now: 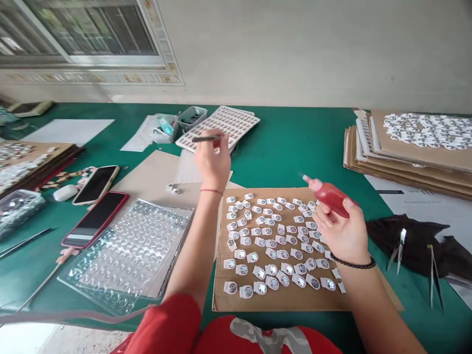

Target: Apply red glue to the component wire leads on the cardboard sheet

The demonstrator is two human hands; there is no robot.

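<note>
My left hand (213,160) is closed on dark tweezers (205,139), just in front of a white tray (241,125) with rows of small slots. I cannot make out whether the tweezer tips hold anything. In my right hand (344,228) is a red squeeze bottle (334,197) with a thin nozzle pointing up and left. Below it lies a cardboard sheet (236,275) bearing rows of small white tabs, each with a shiny round piece, such as this tab (230,287). My right hand hovers over the sheet's right side and covers some tabs.
Cardboard stacks (413,164) with white pieces stand at the right, near two pairs of tweezers (400,250) and a black cloth (387,231). On the left are clear sheets of round pieces (129,250), two phones (96,219), and small bins (191,117) further back.
</note>
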